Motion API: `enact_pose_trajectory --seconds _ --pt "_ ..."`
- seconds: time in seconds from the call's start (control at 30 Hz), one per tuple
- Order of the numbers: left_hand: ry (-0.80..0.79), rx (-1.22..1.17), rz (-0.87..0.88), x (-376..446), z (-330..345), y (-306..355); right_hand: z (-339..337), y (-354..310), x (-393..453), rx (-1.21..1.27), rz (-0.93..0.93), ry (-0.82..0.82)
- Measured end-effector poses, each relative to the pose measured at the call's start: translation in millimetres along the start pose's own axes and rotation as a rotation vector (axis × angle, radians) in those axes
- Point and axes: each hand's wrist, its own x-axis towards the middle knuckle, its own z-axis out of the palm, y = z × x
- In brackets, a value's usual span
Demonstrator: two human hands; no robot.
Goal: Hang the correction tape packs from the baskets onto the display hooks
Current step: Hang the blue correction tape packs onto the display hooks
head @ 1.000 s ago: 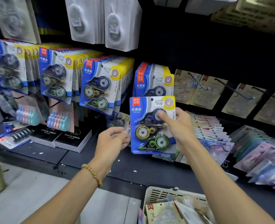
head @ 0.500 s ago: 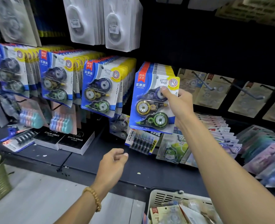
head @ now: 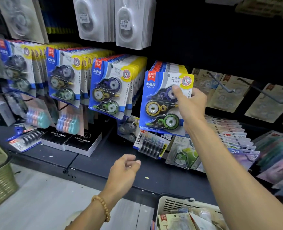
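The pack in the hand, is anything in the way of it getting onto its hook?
Nothing visible blocks it. The right hand holds the pack right in front of the matching stack, with nothing between them. The hook itself is hidden behind the cards, so I cannot tell whether the pack is on it yet.

Bare hooks at right leave room; packed rows crowd left.

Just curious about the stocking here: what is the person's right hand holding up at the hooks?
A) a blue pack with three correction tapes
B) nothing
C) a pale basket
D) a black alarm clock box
A: the right hand grips the blue correction tape pack, its purple, yellow and green tapes showing.
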Motion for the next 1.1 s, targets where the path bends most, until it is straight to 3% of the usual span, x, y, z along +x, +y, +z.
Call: enact_pose_trajectory --seconds 0.8,1.1 --pt "0.003 -0.047 0.009 2 4 2 14 29 22 -0.132 0.073 0.098" --pt "-0.068 0.008 0.038 -11 24 4 -13 48 2 -0.201 0.104 0.015"
